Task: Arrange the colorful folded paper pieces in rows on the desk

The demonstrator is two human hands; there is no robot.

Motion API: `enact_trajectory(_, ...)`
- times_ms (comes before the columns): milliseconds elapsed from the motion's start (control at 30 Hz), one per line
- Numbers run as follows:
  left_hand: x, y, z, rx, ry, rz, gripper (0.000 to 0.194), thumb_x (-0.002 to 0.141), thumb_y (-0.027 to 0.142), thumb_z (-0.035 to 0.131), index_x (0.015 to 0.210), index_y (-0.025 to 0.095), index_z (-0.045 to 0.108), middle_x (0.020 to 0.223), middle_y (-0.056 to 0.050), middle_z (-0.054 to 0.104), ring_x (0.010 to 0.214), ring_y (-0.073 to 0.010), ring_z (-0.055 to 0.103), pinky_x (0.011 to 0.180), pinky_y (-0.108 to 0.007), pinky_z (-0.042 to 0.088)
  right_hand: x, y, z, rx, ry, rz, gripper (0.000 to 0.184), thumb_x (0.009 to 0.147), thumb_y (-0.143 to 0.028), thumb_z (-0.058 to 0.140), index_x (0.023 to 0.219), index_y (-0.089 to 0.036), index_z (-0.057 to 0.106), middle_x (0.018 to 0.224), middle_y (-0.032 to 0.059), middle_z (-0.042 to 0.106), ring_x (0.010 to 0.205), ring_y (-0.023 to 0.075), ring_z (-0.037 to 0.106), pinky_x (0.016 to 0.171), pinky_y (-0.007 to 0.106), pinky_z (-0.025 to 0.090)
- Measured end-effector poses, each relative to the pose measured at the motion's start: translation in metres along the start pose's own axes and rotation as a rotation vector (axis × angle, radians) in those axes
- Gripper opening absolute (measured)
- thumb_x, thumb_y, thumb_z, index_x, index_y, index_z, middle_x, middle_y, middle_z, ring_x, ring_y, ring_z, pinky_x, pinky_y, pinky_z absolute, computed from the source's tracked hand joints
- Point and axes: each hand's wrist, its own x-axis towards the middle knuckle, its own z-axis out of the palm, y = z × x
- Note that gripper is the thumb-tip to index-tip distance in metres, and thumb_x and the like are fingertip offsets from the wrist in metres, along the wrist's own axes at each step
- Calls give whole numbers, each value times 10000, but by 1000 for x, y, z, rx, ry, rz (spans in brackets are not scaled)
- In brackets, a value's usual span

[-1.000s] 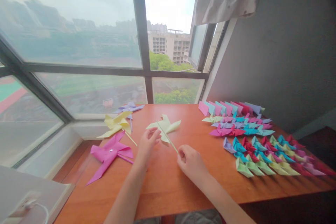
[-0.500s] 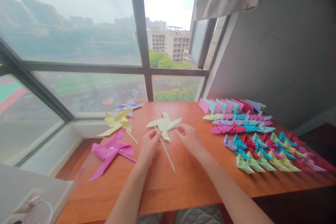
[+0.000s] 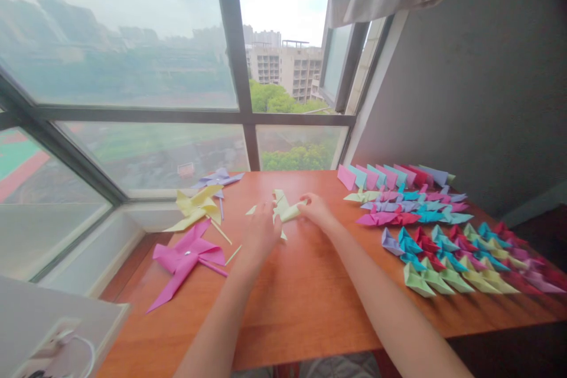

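Note:
A pale green paper pinwheel (image 3: 281,207) is at the middle of the wooden table, partly covered by my hands. My left hand (image 3: 260,229) has its fingers over the pinwheel's left side and its thumb near the centre. The fingertips of my right hand (image 3: 316,211) pinch the right blade. One end of a thin green paper stick (image 3: 233,255) shows to the left of my left wrist. The rest of the stick is hidden, and I cannot tell whether it is held or lying on the table.
At the left lie magenta (image 3: 188,254), yellow (image 3: 198,207) and lavender (image 3: 219,177) pinwheels on sticks. Rows of folded paper boats (image 3: 419,279), cranes (image 3: 387,218) and upright folded pieces (image 3: 385,176) cover the right side. Windows (image 3: 146,147) border the table's back.
The green stick has swung from across the pinwheel's front to the lower left, beneath my left hand. My left hand has moved over the pinwheel; my right fingers now touch its right blade.

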Motion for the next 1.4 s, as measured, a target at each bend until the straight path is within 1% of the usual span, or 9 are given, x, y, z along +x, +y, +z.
enact_trajectory(133, 8, 3, 7, 177, -50, 18, 325, 882, 255, 530, 1167, 120, 611, 1116, -179, 635, 1051, -314, 603, 915, -416, 430, -2, 0, 4, 97, 13, -11, 224, 685, -142, 582, 890, -167, 669, 723, -17, 610, 638, 127, 592, 567, 211, 442)
enact_trajectory(300, 5, 5, 7, 260, -96, 97, 381, 821, 355, 646, 1166, 202, 594, 1131, -115, 631, 1051, -278, 600, 886, -347, 435, -1, -14, 5, 240, -34, -74, 223, 690, -186, 591, 895, -165, 676, 683, -37, 587, 637, 118, 609, 611, 217, 483)
enact_trajectory(533, 9, -5, 3, 304, -20, 97, 183, 877, 264, 536, 1003, 208, 657, 988, -102, 688, 947, -265, 618, 796, -321, 418, -7, -44, 12, 386, -103, -158, 220, 696, -191, 640, 913, -183, 678, 744, -19, 648, 695, 125, 649, 640, 222, 517)
enact_trajectory(733, 14, -19, -3, 281, 69, 26, 229, 871, 219, 481, 900, 218, 708, 868, -100, 719, 815, -257, 640, 672, -297, 382, -19, -59, 3, 515, -122, -204, 207, 835, -307, 589, 980, -166, 635, 877, 37, 695, 714, 130, 688, 643, 240, 553)
enact_trajectory(867, 18, -26, -12, 241, 173, -69, 263, 876, 306, 484, 779, 198, 704, 743, -100, 696, 701, -257, 632, 592, -296, 347, -23, -45, -3, 166, -60, -312, 234, 914, -352, 497, 889, -179, 652, 806, 33, 701, 690, 138, 673, 640, 249, 525)
enact_trajectory(967, 19, -27, -20, 203, 248, -114, 302, 876, 381, 501, 734, 194, 691, 660, -75, 665, 652, -239, 616, 566, -289, 339, -21, -29, 8, -135, -78, -388, 120, 846, -287, 610, 836, -197, 689, 795, 31, 712, 731, 156, 658, 707, 265, 492)
enact_trajectory(1167, 14, -13, -35, -265, 329, -196, 298, 757, 447, 664, 624, 181, 687, 550, -3, 623, 621, -209, 607, 532, -255, 364, -9, -15, 44, -234, -104, -398, 177, 812, -204, 626, 969, -223, 704, 969, 54, 716, 890, 185, 643, 798, 280, 460)
enact_trajectory(1267, 11, -3, -38, -596, 274, -247, 295, 704, 446, 737, 742, 154, 747, 698, -20, 716, 722, -226, 646, 590, -253, 428, -5, -15, 48, -234, -109, -407, 123, 826, -203, 596, 887, -219, 702, 974, 58, 711, 893, 194, 642, 796, 282, 459)
enact_trajectory(1400, 8, 4, -36, -947, 176, -352, 486, 627, 465, 819, 967, 123, 756, 900, -83, 762, 827, -255, 677, 669, -273, 484, -4, -11, 47, -185, -110, -406, 134, 813, -207, 608, 901, -244, 702, 937, 29, 721, 888, 196, 644, 801, 277, 463)
